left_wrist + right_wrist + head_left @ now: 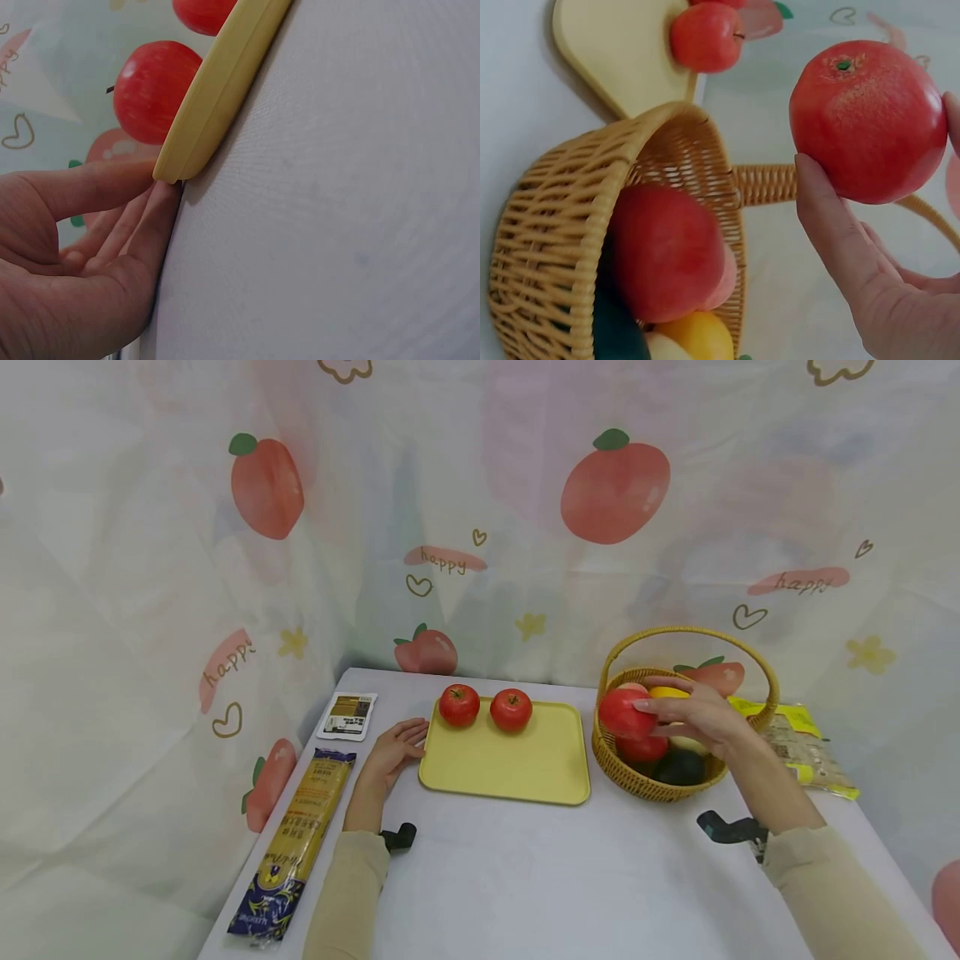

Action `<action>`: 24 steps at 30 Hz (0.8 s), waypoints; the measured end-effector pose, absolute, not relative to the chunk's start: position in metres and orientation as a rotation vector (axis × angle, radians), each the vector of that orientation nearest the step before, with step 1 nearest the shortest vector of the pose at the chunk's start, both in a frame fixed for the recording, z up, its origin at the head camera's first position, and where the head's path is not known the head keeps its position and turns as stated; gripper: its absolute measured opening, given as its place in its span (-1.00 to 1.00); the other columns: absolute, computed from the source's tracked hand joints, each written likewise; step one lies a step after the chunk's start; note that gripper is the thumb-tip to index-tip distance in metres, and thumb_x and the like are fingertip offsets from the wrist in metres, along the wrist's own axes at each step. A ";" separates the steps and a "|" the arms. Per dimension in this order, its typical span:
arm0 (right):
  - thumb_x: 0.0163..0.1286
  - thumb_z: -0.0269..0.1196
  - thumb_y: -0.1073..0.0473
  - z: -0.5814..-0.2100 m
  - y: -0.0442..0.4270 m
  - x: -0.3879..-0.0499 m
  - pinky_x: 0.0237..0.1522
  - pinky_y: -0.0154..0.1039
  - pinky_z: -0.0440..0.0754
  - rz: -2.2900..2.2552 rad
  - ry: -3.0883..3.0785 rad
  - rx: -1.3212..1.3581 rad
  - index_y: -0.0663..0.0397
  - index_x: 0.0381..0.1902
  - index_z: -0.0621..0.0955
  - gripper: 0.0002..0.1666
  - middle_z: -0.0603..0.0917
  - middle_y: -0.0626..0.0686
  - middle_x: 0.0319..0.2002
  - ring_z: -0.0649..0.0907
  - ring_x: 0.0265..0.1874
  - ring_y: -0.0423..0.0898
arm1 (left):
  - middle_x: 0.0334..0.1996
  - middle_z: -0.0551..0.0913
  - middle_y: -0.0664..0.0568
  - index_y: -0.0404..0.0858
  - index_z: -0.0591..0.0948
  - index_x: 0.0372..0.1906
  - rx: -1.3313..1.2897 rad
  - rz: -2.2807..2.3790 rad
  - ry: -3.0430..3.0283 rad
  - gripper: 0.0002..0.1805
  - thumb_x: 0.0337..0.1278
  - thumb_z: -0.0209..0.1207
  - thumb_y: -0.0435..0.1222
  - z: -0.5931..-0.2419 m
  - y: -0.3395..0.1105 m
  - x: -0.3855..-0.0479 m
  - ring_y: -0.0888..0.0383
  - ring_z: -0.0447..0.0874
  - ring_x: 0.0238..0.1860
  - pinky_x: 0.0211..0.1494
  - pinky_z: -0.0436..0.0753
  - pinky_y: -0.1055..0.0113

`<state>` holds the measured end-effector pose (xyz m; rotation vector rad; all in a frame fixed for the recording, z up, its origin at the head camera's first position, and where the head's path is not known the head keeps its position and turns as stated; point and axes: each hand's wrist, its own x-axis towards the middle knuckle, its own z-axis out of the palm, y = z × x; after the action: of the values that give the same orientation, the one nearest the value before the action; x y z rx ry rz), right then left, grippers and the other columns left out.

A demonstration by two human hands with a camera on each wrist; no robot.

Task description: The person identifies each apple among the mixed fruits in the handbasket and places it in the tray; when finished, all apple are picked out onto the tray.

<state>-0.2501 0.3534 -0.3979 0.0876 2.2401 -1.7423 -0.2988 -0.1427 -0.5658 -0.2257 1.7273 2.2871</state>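
In the head view my right hand (pixel 699 713) pinches a round red fruit (pixel 627 713) over the wicker basket (pixel 637 784). The right wrist view shows that fruit (pixel 868 121) between thumb and fingers, above the basket rim, with a green spot on its skin. My left hand (pixel 392 753) touches the left edge of the yellow tray (pixel 504 766); in the left wrist view the thumb and fingers meet the tray's corner (pixel 196 142). Two red apples (pixel 459 705) (pixel 512 710) sit along the tray's back edge.
The basket holds another red fruit (pixel 641 749), a dark green one (pixel 678 767) and a yellow one (pixel 667 692). A spaghetti pack (pixel 294 843) and a small white packet (pixel 347 717) lie at the left. Behind the basket, to the right, is a yellow-edged bag (pixel 806 747).
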 end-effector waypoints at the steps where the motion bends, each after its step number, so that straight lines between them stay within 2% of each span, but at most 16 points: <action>1: 0.47 0.37 0.05 -0.396 0.351 -0.249 0.09 -0.04 0.76 -1.749 2.240 0.080 0.18 0.60 0.19 -0.07 0.45 0.11 0.24 0.72 -0.03 -0.06 | 0.45 0.46 -0.23 -0.37 0.39 0.48 -0.223 2.289 1.727 -0.18 0.04 0.08 -0.82 -0.566 -0.143 -0.299 -0.06 0.41 0.49 0.42 0.53 0.15; 7: 0.45 0.39 0.04 -0.389 0.340 -0.242 0.09 -0.02 0.76 -1.794 2.236 0.057 0.09 0.54 0.28 -0.16 0.51 0.00 0.21 0.70 0.03 -0.10 | 0.46 0.45 -0.23 -0.37 0.38 0.49 -0.214 2.294 1.714 -0.17 0.03 0.09 -0.82 -0.566 -0.143 -0.298 -0.06 0.41 0.50 0.43 0.52 0.14; 14: 0.43 0.41 0.10 -0.379 0.323 -0.233 0.00 -0.13 0.79 -1.839 2.222 -0.001 -0.01 0.47 0.38 -0.26 0.68 -0.16 0.09 0.75 0.00 -0.16 | 0.45 0.46 -0.23 -0.36 0.39 0.48 -0.222 2.290 1.726 -0.16 0.01 0.08 -0.83 -0.566 -0.143 -0.298 -0.07 0.42 0.49 0.39 0.55 0.16; 18: 0.41 0.43 0.08 -0.378 0.311 -0.231 0.03 -0.14 0.78 -1.798 2.278 -0.036 -0.03 0.50 0.37 -0.22 0.66 -0.05 0.13 0.74 0.01 -0.16 | 0.45 0.46 -0.24 -0.37 0.40 0.48 -0.228 2.296 1.723 -0.16 0.01 0.08 -0.84 -0.566 -0.143 -0.298 -0.08 0.42 0.49 0.40 0.55 0.15; 21: 0.36 0.47 0.04 -0.380 0.302 -0.230 0.06 -0.15 0.77 -1.741 2.358 -0.070 -0.02 0.54 0.34 -0.11 0.65 0.05 0.18 0.69 0.07 -0.06 | 0.44 0.47 -0.22 -0.36 0.40 0.47 -0.237 2.295 1.723 -0.17 0.02 0.08 -0.83 -0.566 -0.142 -0.298 -0.06 0.43 0.48 0.41 0.55 0.15; 24: 0.32 0.50 -0.01 -0.380 0.293 -0.229 0.07 -0.18 0.75 -1.688 2.426 -0.087 -0.04 0.56 0.34 -0.06 0.69 0.06 0.19 0.61 0.16 0.04 | 0.44 0.48 -0.21 -0.34 0.41 0.47 -0.240 2.290 1.731 -0.17 0.03 0.09 -0.82 -0.565 -0.142 -0.298 -0.04 0.44 0.47 0.41 0.55 0.15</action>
<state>-0.2290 0.2926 -0.3804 -0.0870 2.4259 -1.6885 -0.2981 -0.1416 -0.5650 -0.2402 1.7306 2.2904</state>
